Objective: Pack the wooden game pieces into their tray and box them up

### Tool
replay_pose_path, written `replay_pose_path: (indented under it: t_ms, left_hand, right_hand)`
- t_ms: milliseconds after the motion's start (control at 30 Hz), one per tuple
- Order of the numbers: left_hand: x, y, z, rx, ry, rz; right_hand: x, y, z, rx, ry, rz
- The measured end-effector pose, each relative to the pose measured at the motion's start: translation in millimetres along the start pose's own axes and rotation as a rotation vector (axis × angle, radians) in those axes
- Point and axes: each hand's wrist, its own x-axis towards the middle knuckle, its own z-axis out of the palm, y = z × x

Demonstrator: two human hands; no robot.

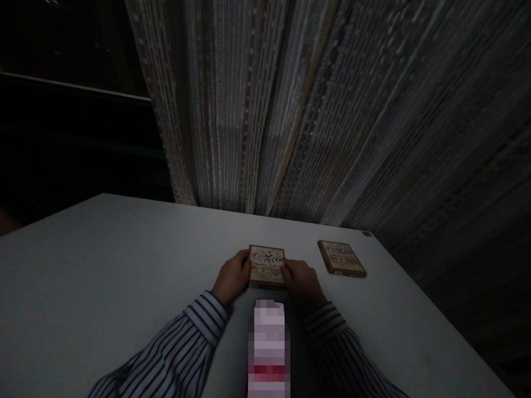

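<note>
Both my hands hold a flat, square box (pixel 267 266) with a brown edge and dark Chinese lettering on its cream top. Around its left edge, the fingers and thumb of my left hand (pixel 233 278) are closed. My right hand (pixel 303 282) grips the opposite edge, its thumb near the top face. Whether the underside touches the table, I cannot tell. A second box (pixel 342 258) of the same look lies flat to the right, apart from my right hand. Between my forearms is a pale object (pixel 269 342) with a red band, too pixelated to name.
The white table (pixel 136 265) reaches its far edge close to a grey striped curtain (pixel 257 110). At the far right corner lies a small dark flat piece (pixel 367 234). A dark area with a thin pale line is at the upper left. The light is dim.
</note>
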Motion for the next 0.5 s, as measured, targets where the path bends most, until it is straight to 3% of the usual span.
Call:
replay_pose_path:
  t_ms: [267, 500]
  left_hand:
    - [12, -3, 4.4, -0.362, 0.006, -0.153]
    - [12, 1, 2.0, -0.605, 0.08, -0.311]
  right_hand:
    - [-2, 1, 0, 0.027, 0.029, 0.015]
    - [-1, 2, 1, 0.036, 0.032, 0.014]
